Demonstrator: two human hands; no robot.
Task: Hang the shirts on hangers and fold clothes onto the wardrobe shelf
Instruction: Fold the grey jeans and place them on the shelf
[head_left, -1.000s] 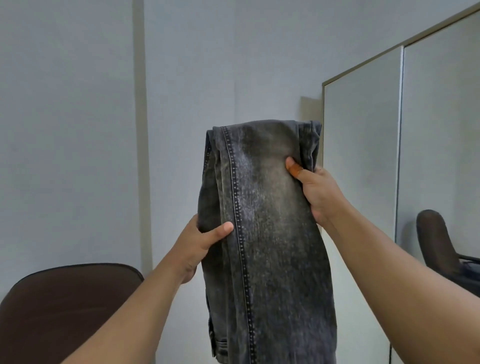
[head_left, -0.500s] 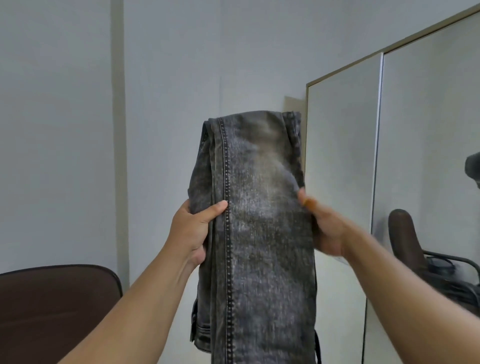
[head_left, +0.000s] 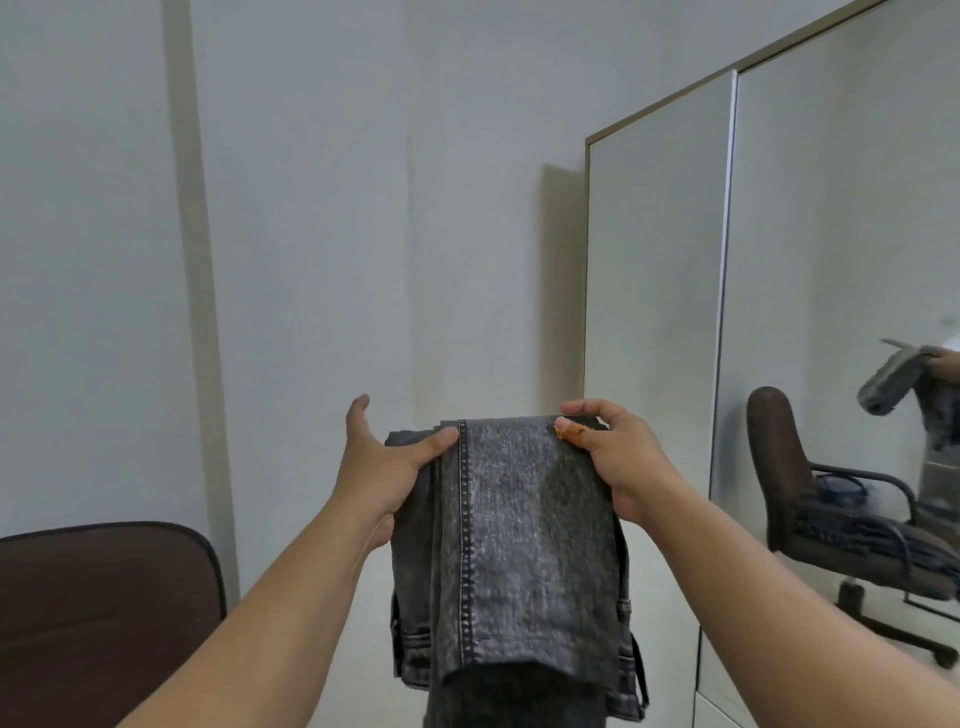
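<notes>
A pair of dark grey washed denim jeans (head_left: 519, 525), folded over into a thick bundle, is held up in the air in front of the person, between both hands. The fold at the top sits level with the fingers, and the rest hangs down below the hands, past the bottom of the picture. A line of pale stitches runs down the cloth, just to the right of the left thumb.

The left hand (head_left: 382, 467) holds the left edge of the jeans. Its thumb presses on the front of the cloth near the top. One finger sticks up loose above the fold, not touching the cloth. The other fingers are behind the jeans and cannot be seen.

The right hand (head_left: 621, 457) pinches the top right corner of the jeans. Its thumb, which has an orange tip, lies on the front, and its fingers curl over the top edge.

Left of the left arm, low down, is the rounded back of a dark brown padded chair (head_left: 104, 613). Right of the right hand stands a tall wardrobe with mirror doors (head_left: 810, 291). The mirror shows a brown office chair and the jeans held up. Behind the hands is a plain pale grey wall (head_left: 363, 208).
</notes>
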